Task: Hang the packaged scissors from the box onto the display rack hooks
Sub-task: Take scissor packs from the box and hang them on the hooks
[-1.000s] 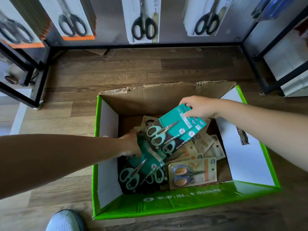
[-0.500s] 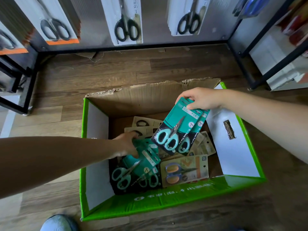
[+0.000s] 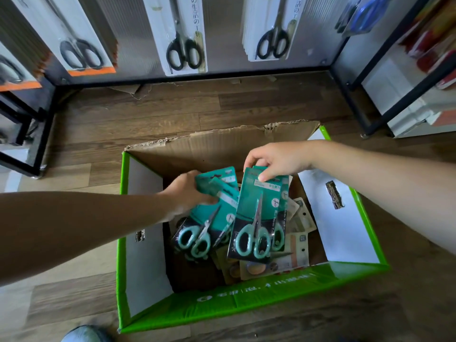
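Dangling from right fingertips (image 3: pixel 264 178), scissors pack (image 3: pixel 256 218)

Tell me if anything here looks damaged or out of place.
The cardboard box has a ragged, torn far rim; a cardboard scrap lies on the floor by the display rack; the beige scissor packs inside lie jumbled.

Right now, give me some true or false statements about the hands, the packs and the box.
1. The right hand pinches teal packs by their top. True.
2. The left hand is empty. False: it grips other teal packs.
3. The box holds only teal packs. False: beige packs lie in it too.
4. Black scissors hang on the rack. True.
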Available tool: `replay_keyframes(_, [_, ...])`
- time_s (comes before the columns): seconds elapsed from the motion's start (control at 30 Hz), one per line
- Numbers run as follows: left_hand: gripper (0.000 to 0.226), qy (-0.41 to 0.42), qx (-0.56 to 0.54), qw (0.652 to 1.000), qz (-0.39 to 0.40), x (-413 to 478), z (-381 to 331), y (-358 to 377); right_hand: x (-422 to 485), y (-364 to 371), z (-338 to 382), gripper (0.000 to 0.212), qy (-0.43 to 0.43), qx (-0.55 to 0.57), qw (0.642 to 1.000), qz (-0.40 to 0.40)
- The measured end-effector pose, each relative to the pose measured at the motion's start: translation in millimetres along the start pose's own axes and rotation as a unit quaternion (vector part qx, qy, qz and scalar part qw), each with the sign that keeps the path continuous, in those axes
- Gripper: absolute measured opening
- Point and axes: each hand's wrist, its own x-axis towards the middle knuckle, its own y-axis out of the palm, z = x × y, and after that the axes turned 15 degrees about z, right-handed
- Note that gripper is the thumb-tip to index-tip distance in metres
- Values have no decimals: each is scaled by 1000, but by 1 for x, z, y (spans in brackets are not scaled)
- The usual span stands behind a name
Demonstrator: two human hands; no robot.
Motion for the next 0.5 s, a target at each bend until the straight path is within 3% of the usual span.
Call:
replay_keyframes(0.2, [27,59,-104,993,-19,8,-28,0,20,13,9,19,-35,-40,995,-88])
replay_keyframes(0.37, [29,27,-151,988,-17,10,-41,-6,23,13,6,17,-60,6,980,-191])
replay_keyframes(0.5, [25,52,-190,980,8,2,-52,3,20,8,3,20,-61,44,981,-181])
